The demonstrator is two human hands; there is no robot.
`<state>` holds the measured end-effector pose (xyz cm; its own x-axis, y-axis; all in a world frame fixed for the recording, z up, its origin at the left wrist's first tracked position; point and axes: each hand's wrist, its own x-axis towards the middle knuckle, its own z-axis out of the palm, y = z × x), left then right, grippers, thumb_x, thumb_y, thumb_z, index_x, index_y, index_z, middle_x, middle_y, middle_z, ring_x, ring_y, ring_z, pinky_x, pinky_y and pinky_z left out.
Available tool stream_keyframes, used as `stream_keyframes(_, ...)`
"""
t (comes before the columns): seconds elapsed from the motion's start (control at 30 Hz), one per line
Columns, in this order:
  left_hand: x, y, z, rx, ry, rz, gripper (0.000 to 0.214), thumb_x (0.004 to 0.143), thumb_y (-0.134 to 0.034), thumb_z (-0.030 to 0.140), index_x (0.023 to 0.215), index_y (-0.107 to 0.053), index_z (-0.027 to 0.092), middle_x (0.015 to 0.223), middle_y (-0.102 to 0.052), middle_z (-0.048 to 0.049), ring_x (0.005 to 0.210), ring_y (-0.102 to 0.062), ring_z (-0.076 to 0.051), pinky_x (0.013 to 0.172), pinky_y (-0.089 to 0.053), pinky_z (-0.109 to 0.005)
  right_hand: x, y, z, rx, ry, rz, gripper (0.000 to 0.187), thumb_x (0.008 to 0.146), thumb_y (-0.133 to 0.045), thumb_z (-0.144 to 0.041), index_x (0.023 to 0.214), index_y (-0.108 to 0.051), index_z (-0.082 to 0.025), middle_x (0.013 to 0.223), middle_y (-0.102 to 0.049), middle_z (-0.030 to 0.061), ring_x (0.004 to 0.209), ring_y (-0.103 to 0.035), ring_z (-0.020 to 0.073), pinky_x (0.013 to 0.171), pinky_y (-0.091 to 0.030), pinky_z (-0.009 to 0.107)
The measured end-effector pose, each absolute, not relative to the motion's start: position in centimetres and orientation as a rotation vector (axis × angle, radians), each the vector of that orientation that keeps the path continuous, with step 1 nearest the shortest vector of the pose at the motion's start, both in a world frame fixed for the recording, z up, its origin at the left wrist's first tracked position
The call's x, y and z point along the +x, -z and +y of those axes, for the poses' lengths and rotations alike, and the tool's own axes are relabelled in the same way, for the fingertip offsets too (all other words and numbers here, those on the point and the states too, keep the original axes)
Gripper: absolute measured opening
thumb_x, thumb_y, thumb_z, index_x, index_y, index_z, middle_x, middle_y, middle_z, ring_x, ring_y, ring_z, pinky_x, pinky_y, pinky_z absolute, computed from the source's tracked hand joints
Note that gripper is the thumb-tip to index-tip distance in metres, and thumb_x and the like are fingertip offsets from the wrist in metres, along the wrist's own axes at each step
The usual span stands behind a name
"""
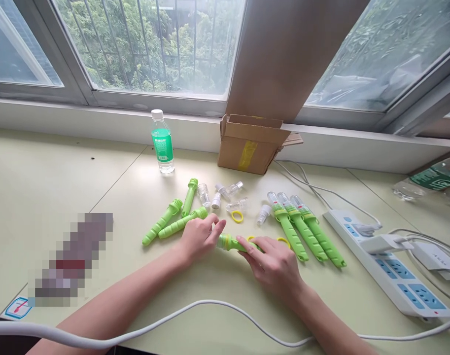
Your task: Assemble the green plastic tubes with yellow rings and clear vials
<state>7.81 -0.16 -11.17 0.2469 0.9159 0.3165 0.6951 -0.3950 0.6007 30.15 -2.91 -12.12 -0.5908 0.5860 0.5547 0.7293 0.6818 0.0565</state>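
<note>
A green plastic stick (226,241) with a clear end lies crosswise between my hands, low over the table. My right hand (274,261) is closed around its green handle. At its clear left end, my left hand (200,237) pinches with bent fingers; the cap itself is mostly hidden. Several loose green handles, one a ribbed handle (161,222), lie beside my left hand. Beyond the hands are a clear plastic cap (203,195), a white-based piece (216,200) and a yellow ring (237,216). Three sticks with clear tops, including a green stick (291,236), lie right of my right hand.
A cardboard box (249,148) and a water bottle (163,145) stand near the windowsill. On the right lies a power strip (387,271) with plugs and cords, near another bottle (432,177). A white cable (210,301) crosses in front. A blurred patch (73,261) covers something left.
</note>
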Motion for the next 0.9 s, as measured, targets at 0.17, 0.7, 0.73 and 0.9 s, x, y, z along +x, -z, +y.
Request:
stream_keyframes(0.17, 7.8, 11.4, 0.0, 2.221, -0.851, 1.51, 0.043, 0.099, -0.031, 0.046, 0.076, -0.057, 0.02, 0.051, -0.056, 0.0022, 0.047, -0.055, -0.014, 0.05, -0.035, -0.025, 30.2, 12.3, -2.9, -1.017, 0.358, -2.404, 0.025, 0.092, -0.059, -0.024, 0.114, -0.07, -0.021, 0.078, -0.068, 0.0066, 0.07, -0.061, 0.0161, 0.063, -0.035, 0.027)
stream_keyframes(0.7, 7.8, 12.0, -0.1, 2.438, -0.945, 1.491, 0.034, 0.097, -0.035, 0.038, 0.082, -0.058, 0.019, 0.045, -0.052, 0.0031, 0.039, -0.05, -0.013, 0.044, -0.03, -0.024, 30.0, 12.4, -3.2, -1.105, 0.04, -2.437, 0.031, 0.097, -0.047, -0.028, 0.116, -0.068, -0.016, 0.072, -0.066, 0.0058, 0.059, -0.056, 0.0139, 0.054, -0.032, 0.025)
stream_keyframes(0.73, 7.8, 12.1, -0.1, 2.458, -0.95, 1.486, 0.033, 0.097, -0.035, 0.037, 0.082, -0.058, 0.018, 0.044, -0.051, 0.0034, 0.038, -0.05, -0.013, 0.044, -0.029, -0.024, 30.0, 12.4, -3.2, -1.114, 0.01, -2.434, 0.031, 0.097, -0.046, -0.029, 0.116, -0.068, -0.016, 0.073, -0.066, 0.0061, 0.059, -0.056, 0.0139, 0.054, -0.033, 0.025)
stream_keyframes(0.9, 7.8, 12.3, 0.0, 2.498, -0.938, 1.49, 0.032, 0.096, -0.035, 0.036, 0.083, -0.058, 0.018, 0.044, -0.052, 0.0032, 0.038, -0.051, -0.014, 0.043, -0.027, -0.024, 30.1, 12.2, -3.1, -1.145, -0.088, -2.413, 0.03, 0.095, -0.049, -0.029, 0.115, -0.068, -0.018, 0.072, -0.066, 0.0051, 0.057, -0.055, 0.0131, 0.053, -0.033, 0.025)
